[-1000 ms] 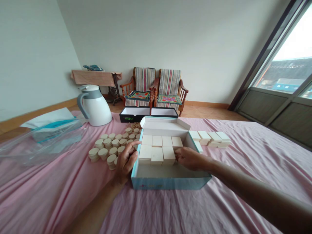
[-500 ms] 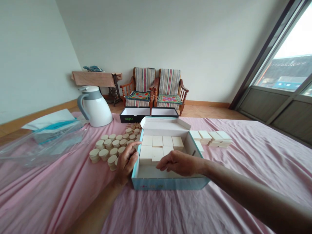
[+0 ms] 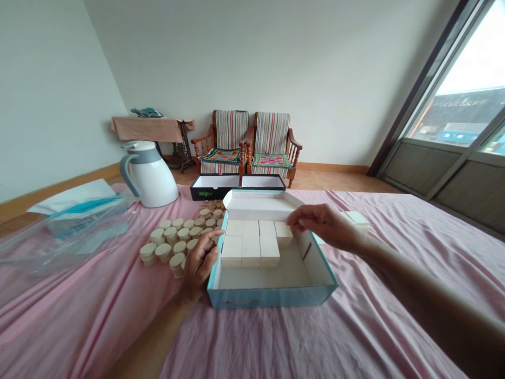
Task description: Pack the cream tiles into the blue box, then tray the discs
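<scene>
A light-blue cardboard box with a white inside stands in front of me, its lid flap raised at the back. Stacks of pale rectangular tiles fill its back-left part in two rows. My left hand is curled against the box's left wall, index fingertip on the rim. Over the back right of the box is my right hand. Its fingers are bunched together, the tips at the corner of the back-right tile stack; I see nothing between them.
Stacks of round wooden discs stand left of the box, and more tile stacks lie beyond my right hand. A white jug, a clear plastic bag and a black open box share the pink cloth.
My right hand has moved from the front tile row toward the back right of the box. The front-row tiles it covered now show. My left hand stays on the box.
</scene>
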Demonstrator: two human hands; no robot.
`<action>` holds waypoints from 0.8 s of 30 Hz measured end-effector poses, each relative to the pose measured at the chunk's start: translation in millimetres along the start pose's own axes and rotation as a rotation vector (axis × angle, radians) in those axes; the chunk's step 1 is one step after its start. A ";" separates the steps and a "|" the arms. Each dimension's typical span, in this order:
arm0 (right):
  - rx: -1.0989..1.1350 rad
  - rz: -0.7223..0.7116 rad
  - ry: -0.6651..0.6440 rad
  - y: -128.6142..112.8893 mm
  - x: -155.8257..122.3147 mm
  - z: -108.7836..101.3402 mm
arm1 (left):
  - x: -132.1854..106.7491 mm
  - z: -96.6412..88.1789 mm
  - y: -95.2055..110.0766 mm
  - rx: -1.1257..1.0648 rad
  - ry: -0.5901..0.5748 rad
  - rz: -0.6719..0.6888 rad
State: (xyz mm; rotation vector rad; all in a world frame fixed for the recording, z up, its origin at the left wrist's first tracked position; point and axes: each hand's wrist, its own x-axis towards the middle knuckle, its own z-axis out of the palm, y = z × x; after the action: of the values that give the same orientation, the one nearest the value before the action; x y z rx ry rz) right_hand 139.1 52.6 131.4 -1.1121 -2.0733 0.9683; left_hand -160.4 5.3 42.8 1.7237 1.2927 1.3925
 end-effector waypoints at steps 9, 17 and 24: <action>-0.525 0.104 0.112 73.7 -28.8 -60.5 | 1.4 0.8 0.8 -0.005 0.012 -0.026; -0.655 0.095 -0.059 80.0 -33.9 -44.0 | 1.5 -0.1 -0.6 -0.029 -0.007 -0.054; -0.786 0.103 -0.098 82.5 -21.8 -27.4 | 1.6 -0.1 -1.2 0.007 0.015 -0.041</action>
State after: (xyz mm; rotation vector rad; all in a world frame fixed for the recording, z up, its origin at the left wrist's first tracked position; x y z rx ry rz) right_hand 206.4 74.4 76.4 -1.5758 -2.5785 0.2171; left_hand -160.9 7.2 42.4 1.6850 1.3352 1.3819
